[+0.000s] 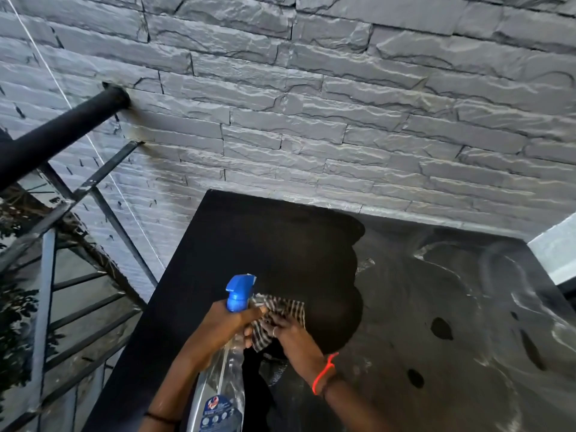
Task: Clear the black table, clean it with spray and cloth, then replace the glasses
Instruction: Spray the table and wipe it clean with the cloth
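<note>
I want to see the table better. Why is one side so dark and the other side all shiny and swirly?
Head view: a rounded shadow, probably the person's own, darkens the left of the black table; light glares off wet-looking swirly streaks on its right. Head view again: the wide lens bends the stone wall into curves.

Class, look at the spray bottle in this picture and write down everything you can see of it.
The spray bottle has a clear plastic body, a blue trigger head and a blue label near its base, which the frame cuts off. It is tilted, head toward the wall, over the black table. The left hand grips its neck; the right hand holds a checked cloth beside the head.
</note>
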A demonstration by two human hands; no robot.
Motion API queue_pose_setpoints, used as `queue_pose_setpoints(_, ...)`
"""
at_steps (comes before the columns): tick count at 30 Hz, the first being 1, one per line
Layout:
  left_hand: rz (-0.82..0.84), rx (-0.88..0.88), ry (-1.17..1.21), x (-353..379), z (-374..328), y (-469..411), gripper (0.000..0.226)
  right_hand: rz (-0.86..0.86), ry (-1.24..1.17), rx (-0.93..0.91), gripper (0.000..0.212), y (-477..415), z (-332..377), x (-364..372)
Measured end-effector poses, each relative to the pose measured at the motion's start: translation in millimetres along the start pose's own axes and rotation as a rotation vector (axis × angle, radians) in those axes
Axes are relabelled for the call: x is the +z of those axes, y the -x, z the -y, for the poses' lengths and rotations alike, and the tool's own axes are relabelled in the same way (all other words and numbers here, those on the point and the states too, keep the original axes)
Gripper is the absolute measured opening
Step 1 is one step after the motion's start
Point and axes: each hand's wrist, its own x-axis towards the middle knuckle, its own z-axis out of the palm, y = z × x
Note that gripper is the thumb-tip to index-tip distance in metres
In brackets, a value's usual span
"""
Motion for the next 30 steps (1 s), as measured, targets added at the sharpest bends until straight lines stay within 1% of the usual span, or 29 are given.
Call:
queue_pose_setpoints(1, 0.007, 0.009, 0.0, -0.2, -0.4, -0.1, 0.02, -0.011, 0.03, -0.017, 0.056, 13.0, -4.7, 6.0)
queue_pose_setpoints(2, 0.013, 0.017, -0.003, 0.4, -0.9, 0.7, 0.02, 0.016, 0.043, -0.017, 0.058, 27.5, -9.9, 7.1)
queue_pose_setpoints(3, 0.014, 0.021, -0.006, 1.8, -0.5, 2.4, 0.02, 0.015, 0.04, 0.005, 0.06, 43.1, -16.8, 6.3)
queue_pose_setpoints(5, 0.002, 0.024, -0.017, 4.8, 1.0, 7.7, 0.02, -0.041, -0.039, 0.049, 0.058, 69.1, -34.8, -2.5)
queue_pose_setpoints(7, -0.002, 0.022, -0.037, 7.8, 3.4, 13.2, 0.019, -0.078, -0.138, 0.133, 0.064, 86.7, -57.1, -11.6)
queue_pose_setpoints(8, -0.004, 0.015, -0.043, 8.6, 5.2, 14.6, 0.019, -0.067, -0.161, 0.156, 0.067, 89.0, -66.3, -19.6)
queue_pose_setpoints(10, -0.021, 0.001, -0.044, 10.0, 9.7, 20.8, 0.019, -0.027, -0.147, 0.231, 0.064, 84.4, -83.3, -37.1)
queue_pose_setpoints(12, -0.036, -0.021, -0.033, 11.0, 15.6, 25.1, 0.019, 0.003, -0.132, 0.265, 0.062, 67.7, -97.7, -47.5)
queue_pose_setpoints(15, -0.076, -0.043, -0.008, 13.5, 26.9, 34.5, 0.02, -0.015, -0.159, 0.297, 0.079, 30.7, -96.5, -45.6)
queue_pose_setpoints(16, -0.085, -0.048, -0.007, 14.7, 30.4, 37.5, 0.02, -0.016, -0.158, 0.3, 0.08, 20.9, -88.7, -43.9)
queue_pose_setpoints(19, -0.091, -0.065, -0.018, 17.3, 38.9, 46.0, 0.02, -0.038, -0.167, 0.214, 0.08, 4.6, -46.6, -41.6)
queue_pose_setpoints(21, -0.101, -0.072, -0.015, 19.7, 43.1, 50.7, 0.02, 0.003, -0.168, 0.16, 0.082, 8.4, -23.9, -33.1)
queue_pose_setpoints(22, -0.106, -0.071, -0.012, 20.6, 45.0, 52.5, 0.02, 0.029, -0.151, 0.142, 0.075, 13.3, -15.8, -28.4)
queue_pose_setpoints(23, -0.109, -0.069, -0.012, 22.3, 47.2, 55.1, 0.019, 0.037, -0.13, 0.116, 0.063, 21.2, -10.1, -23.7)
queue_pose_setpoints(24, -0.11, -0.068, -0.012, 24.0, 49.2, 56.8, 0.019, 0.008, -0.099, 0.072, 0.056, 30.2, -8.8, -16.4)
queue_pose_setpoints(26, -0.106, -0.068, -0.006, 27.5, 52.5, 60.8, 0.019, -0.037, -0.078, -0.009, 0.062, 52.1, -9.1, -8.2)
queue_pose_setpoints(28, -0.106, -0.074, 0.009, 30.4, 56.3, 65.2, 0.019, -0.06, -0.032, -0.043, 0.061, 78.1, -16.1, -8.0)
queue_pose_setpoints(30, -0.107, -0.09, 0.024, 31.9, 62.5, 69.7, 0.02, -0.056, -0.025, -0.03, 0.063, 101.2, -29.9, -14.9)
